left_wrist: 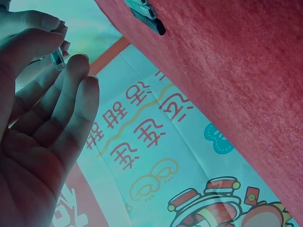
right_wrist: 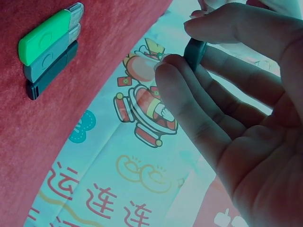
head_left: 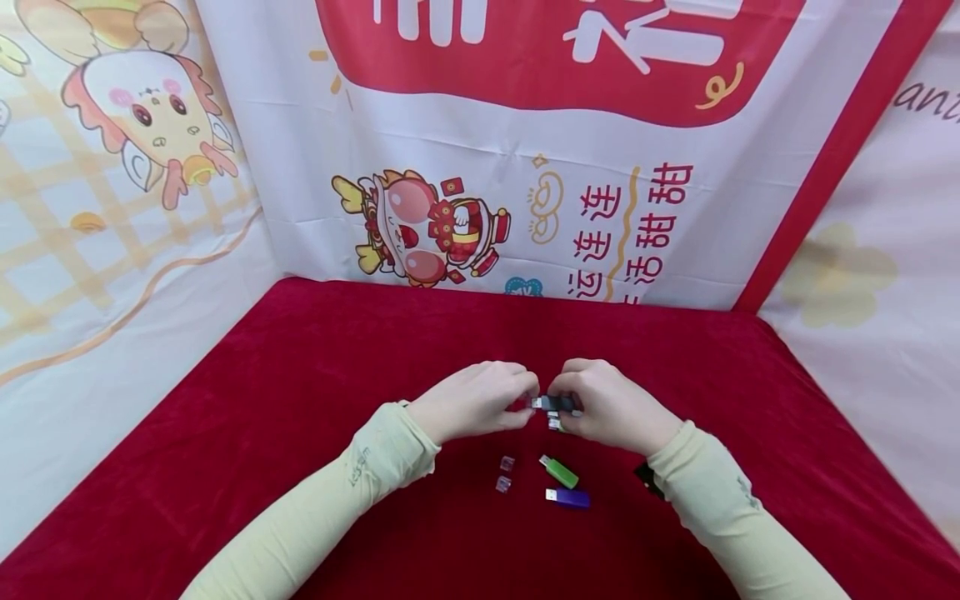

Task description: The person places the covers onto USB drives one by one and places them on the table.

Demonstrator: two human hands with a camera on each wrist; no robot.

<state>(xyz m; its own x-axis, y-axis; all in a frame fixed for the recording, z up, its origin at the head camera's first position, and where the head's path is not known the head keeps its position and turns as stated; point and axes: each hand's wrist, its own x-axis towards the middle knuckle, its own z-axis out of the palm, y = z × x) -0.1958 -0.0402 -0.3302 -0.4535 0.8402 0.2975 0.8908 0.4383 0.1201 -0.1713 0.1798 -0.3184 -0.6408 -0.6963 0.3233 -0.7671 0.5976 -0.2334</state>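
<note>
My right hand (head_left: 611, 406) pinches a black USB stick (head_left: 555, 403) between thumb and fingers, its metal plug pointing left. Close against the plug, my left hand (head_left: 486, 400) pinches a small clear cap (left_wrist: 57, 59); whether plug and cap touch, I cannot tell. In the right wrist view the held stick (right_wrist: 194, 53) shows end-on. Below it on the cloth, a green stick (right_wrist: 45, 39), a grey-blue stick (right_wrist: 53, 56) and a black stick (right_wrist: 52, 71) lie side by side. The right hand partly hides these in the head view.
Nearer on the red cloth (head_left: 337, 550) lie another green USB stick (head_left: 561, 474) and a purple one (head_left: 572, 498). Left of them are two loose clear caps (head_left: 504, 483). A dark object (head_left: 648, 478) is partly under the right sleeve. Printed curtains (head_left: 480, 142) stand behind the table.
</note>
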